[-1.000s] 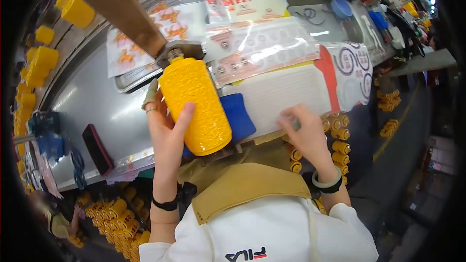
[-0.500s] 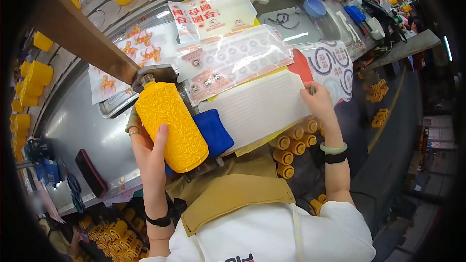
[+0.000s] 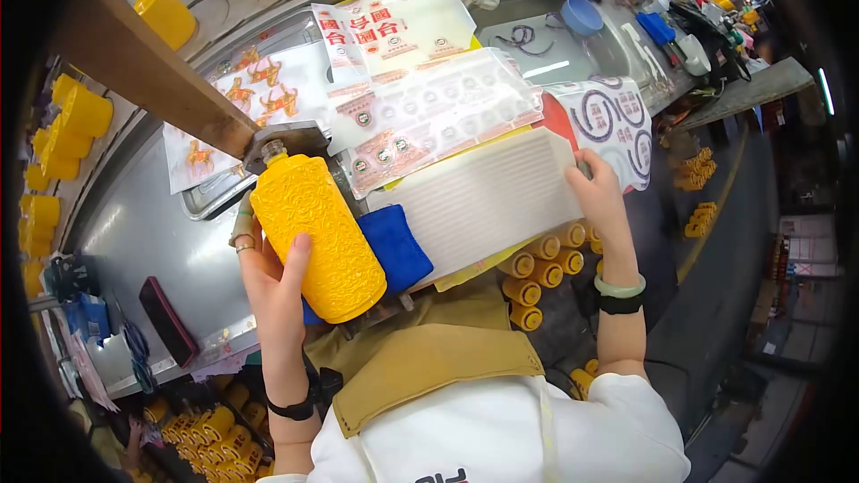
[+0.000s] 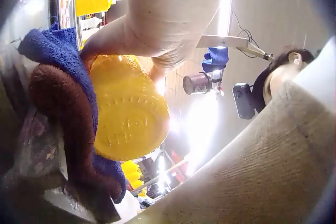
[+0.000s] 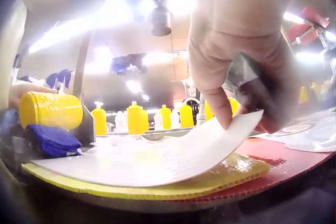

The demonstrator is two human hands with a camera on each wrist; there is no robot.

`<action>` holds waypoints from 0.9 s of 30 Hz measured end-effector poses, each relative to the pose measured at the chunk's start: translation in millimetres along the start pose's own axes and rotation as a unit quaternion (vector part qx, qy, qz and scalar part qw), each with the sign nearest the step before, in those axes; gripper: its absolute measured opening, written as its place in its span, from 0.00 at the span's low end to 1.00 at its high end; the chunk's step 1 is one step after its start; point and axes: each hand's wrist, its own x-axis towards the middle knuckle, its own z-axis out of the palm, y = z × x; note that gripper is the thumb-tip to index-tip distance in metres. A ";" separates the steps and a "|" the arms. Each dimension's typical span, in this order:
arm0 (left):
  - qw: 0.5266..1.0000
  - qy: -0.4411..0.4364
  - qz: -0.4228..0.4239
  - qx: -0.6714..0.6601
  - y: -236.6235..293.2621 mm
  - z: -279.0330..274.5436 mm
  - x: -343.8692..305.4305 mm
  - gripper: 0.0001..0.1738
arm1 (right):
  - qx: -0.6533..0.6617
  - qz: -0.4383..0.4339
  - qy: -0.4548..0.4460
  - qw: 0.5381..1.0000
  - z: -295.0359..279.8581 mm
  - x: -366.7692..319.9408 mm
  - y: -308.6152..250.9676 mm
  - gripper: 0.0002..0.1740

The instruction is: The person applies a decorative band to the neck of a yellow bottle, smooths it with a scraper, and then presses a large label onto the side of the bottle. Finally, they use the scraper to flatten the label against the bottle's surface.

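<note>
My left hand (image 3: 273,291) grips an embossed yellow bottle (image 3: 318,237), with its thumb lying along the near side. The bottle lies tilted, its neck at a metal plate (image 3: 300,139) on a wooden bar; the rounded base faces the left wrist view. A folded blue cloth (image 3: 400,246) lies beside it. At the right end of a finely lined white sheet (image 3: 479,206), my right hand (image 3: 601,201) pinches the corner. In the right wrist view that corner of the sheet (image 5: 239,129) curls upward. A small dark greenish object (image 5: 244,77) sits within the same hand, mostly hidden by the fingers.
Yellow and red boards (image 5: 252,169) lie under the sheet. Printed label sheets (image 3: 438,112) spread behind it, and a sheet with purple rings (image 3: 613,121) lies to the right. A phone (image 3: 167,322) rests at the left. Several yellow bottles (image 3: 537,264) stand below the table edge.
My right hand has moved to the sheet's right end and now pinches its corner, which is lifted. The left hand keeps hold of the bottle. The head view has shifted.
</note>
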 end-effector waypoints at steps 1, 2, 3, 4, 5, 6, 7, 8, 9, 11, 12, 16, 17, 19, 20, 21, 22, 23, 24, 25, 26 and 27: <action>1.000 0.015 0.007 -0.009 -0.9 2.3 0.6 0.41 | -0.003 -0.024 0.005 1.000 2.1 -2.7 -5.1 0.11; 0.999 0.030 0.014 -0.018 -1.2 4.3 0.3 0.47 | -0.005 -0.047 0.010 0.999 3.6 -5.4 -8.3 0.10; 0.999 0.030 0.013 -0.017 -1.0 6.9 -1.8 0.47 | -0.005 -0.047 0.009 0.999 4.0 -7.9 -9.5 0.10; 0.999 0.009 0.023 0.027 -0.5 9.8 -4.4 0.48 | -0.004 -0.077 0.032 0.997 4.9 -9.7 -10.7 0.09; 0.997 -0.011 0.033 0.071 0.0 11.0 -6.3 0.50 | -0.002 -0.107 0.053 0.993 5.6 -11.2 -12.3 0.08; 0.997 -0.009 0.033 0.073 1.0 11.0 -5.9 0.50 | -0.001 -0.107 0.051 0.993 3.9 -13.4 -16.5 0.08; 0.998 -0.010 0.010 0.067 2.8 11.2 -4.6 0.49 | -0.027 -0.103 0.064 0.992 0.0 -16.6 -22.8 0.08; 0.998 -0.012 -0.013 0.060 4.3 11.2 -4.1 0.49 | -0.055 -0.097 0.078 0.991 -3.4 -19.0 -27.6 0.07; 0.998 -0.012 -0.014 0.061 5.0 11.2 -4.6 0.49 | -0.054 -0.096 0.077 0.991 -6.3 -20.0 -30.6 0.07; 0.998 -0.021 -0.014 0.064 6.2 11.4 -5.2 0.45 | -0.061 -0.069 0.062 0.994 -11.0 -19.8 -33.5 0.07; 0.998 -0.021 -0.014 0.064 6.4 11.3 -5.2 0.45 | -0.061 -0.069 0.061 0.994 -11.5 -18.5 -31.5 0.07; 0.999 -0.014 -0.022 0.046 8.4 12.8 -5.6 0.44 | -0.092 -0.073 0.060 0.991 -6.0 -8.5 -8.8 0.08; 0.999 -0.008 -0.018 0.034 9.0 13.3 -5.4 0.44 | -0.112 -0.074 0.068 0.989 -5.7 -6.2 -4.0 0.08; 0.999 -0.012 -0.024 0.033 9.3 12.4 -5.6 0.44 | -0.117 -0.042 0.083 0.989 -12.0 -2.5 -2.6 0.09; 0.999 -0.015 -0.029 0.032 9.5 12.0 -5.6 0.44 | -0.122 -0.011 0.098 0.988 -14.9 -1.0 -1.6 0.09; 0.999 -0.015 -0.030 0.033 9.1 12.1 -5.4 0.44 | -0.124 -0.018 0.100 0.987 -16.2 -0.1 2.2 0.10; 0.999 -0.010 -0.017 0.035 7.8 13.0 -5.3 0.44 | -0.124 -0.017 0.100 0.987 -16.1 1.9 6.2 0.10; 0.999 -0.006 -0.005 0.036 6.5 14.3 -5.6 0.45 | -0.116 -0.043 0.085 0.989 -16.1 4.6 10.9 0.10; 0.999 -0.010 -0.006 0.035 5.0 13.6 -5.9 0.45 | -0.108 -0.068 0.071 0.989 -15.6 6.6 16.1 0.10; 0.999 -0.004 -0.006 0.048 3.3 11.4 -5.7 0.46 | -0.110 -0.065 0.075 0.989 -12.9 8.6 20.7 0.10; 0.998 0.001 -0.005 0.058 1.7 11.3 -5.0 0.47 | -0.113 -0.074 0.074 0.988 -9.1 11.8 24.4 0.11; 0.999 0.001 -0.004 0.045 4.4 12.9 -5.9 0.48 | -0.117 -0.082 0.073 0.987 -6.4 13.7 28.5 0.11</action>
